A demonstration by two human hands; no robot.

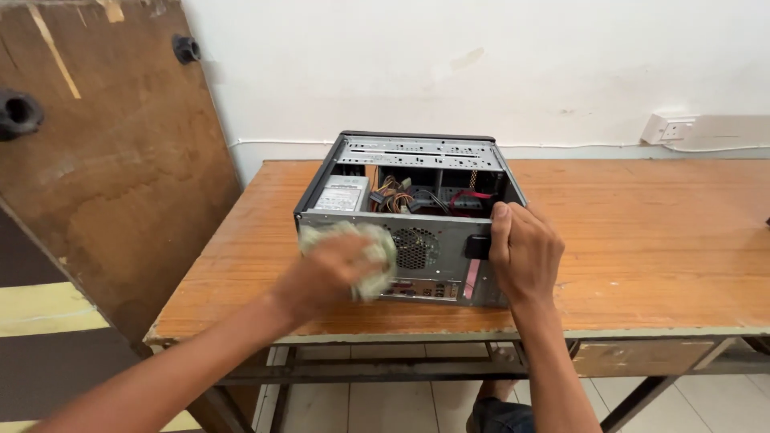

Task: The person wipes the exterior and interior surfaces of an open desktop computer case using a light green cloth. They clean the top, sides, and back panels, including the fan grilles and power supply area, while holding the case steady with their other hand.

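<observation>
An open desktop computer case (pixel 417 172) lies on its side on a wooden table (pixel 642 232), its metal rear panel with a round fan grille facing me. Inside I see a grey power supply (pixel 343 195) and a bundle of coloured cables (pixel 397 196). My left hand (pixel 325 277), blurred, presses a pale crumpled cloth (pixel 377 252) against the rear panel's left part. My right hand (pixel 523 252) grips the case's near right corner, thumb hooked over its top edge.
A large worn wooden board (pixel 112 160) leans against the wall to the left of the table. A white wall socket (pixel 670 128) with a cable run sits at the back right. Tiled floor (pixel 385 409) shows below the table frame.
</observation>
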